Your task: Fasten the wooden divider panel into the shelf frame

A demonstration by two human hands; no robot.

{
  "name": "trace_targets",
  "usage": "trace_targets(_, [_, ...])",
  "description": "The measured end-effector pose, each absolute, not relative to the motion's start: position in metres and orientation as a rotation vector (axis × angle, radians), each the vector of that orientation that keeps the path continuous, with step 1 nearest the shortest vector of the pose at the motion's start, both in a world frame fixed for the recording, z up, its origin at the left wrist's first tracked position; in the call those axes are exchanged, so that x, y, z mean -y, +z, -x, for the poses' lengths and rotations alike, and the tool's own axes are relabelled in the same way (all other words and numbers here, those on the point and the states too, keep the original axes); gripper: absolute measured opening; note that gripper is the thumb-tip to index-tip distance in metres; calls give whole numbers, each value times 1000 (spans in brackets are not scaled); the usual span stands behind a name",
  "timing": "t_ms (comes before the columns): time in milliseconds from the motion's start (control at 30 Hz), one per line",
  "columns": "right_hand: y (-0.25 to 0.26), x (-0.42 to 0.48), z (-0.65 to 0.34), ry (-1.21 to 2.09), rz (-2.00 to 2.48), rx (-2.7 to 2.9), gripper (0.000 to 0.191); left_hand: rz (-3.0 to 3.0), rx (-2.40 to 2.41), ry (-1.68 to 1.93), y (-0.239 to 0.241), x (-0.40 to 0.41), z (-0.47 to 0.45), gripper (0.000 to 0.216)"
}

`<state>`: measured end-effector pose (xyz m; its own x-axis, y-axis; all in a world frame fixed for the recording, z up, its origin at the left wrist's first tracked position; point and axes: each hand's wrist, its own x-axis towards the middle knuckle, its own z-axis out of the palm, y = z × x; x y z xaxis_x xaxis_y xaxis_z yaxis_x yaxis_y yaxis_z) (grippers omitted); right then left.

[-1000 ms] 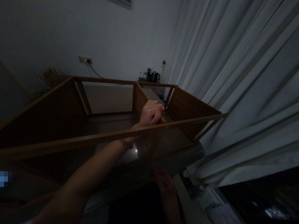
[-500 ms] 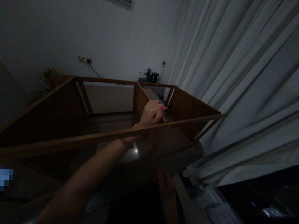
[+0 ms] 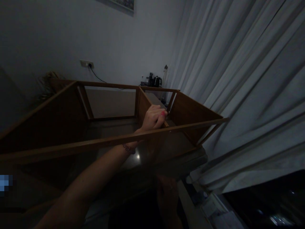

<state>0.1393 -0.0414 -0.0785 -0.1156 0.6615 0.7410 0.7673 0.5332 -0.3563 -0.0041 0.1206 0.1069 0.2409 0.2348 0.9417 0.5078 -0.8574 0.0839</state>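
A wooden cabinet frame [image 3: 190, 123] with panels and open sides spreads out before me. My left hand [image 3: 153, 118], a bracelet on its wrist, reaches under the front rail and is closed over the top edge of the middle divider panel [image 3: 145, 104]. The thumb, with a pink nail, lies on the near side of that edge. Low in front of my body, below the cabinet's front, is my right hand [image 3: 168, 190]. It is in deep shadow and smeared, so its fingers and anything in them cannot be made out.
Long pale curtains [image 3: 233, 79] hang along the right side. Behind the frame, a black kettle [image 3: 156, 81] stands against the wall, and a wall socket [image 3: 87, 64] has a cord plugged in. Papers [image 3: 215, 206] lie at the lower right.
My left hand keeps its hold on the divider. The right hand has shifted slightly, and its fingers show less clearly. The view has tilted a little upward.
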Motion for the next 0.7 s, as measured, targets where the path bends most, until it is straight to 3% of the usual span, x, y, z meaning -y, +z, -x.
trace_targets(133, [-83,38,-138,27,1194,1649,14,2291,716,-1623,107,-120,5,38])
trace_targets(333, [-68,48,-128,650,1383,1331,15,2291,693,-1641,108,-120,5,38])
trace_targets(700, [-81,37,-158,507,1126,2024,29,2288,706,-1638,107,-122,4,39])
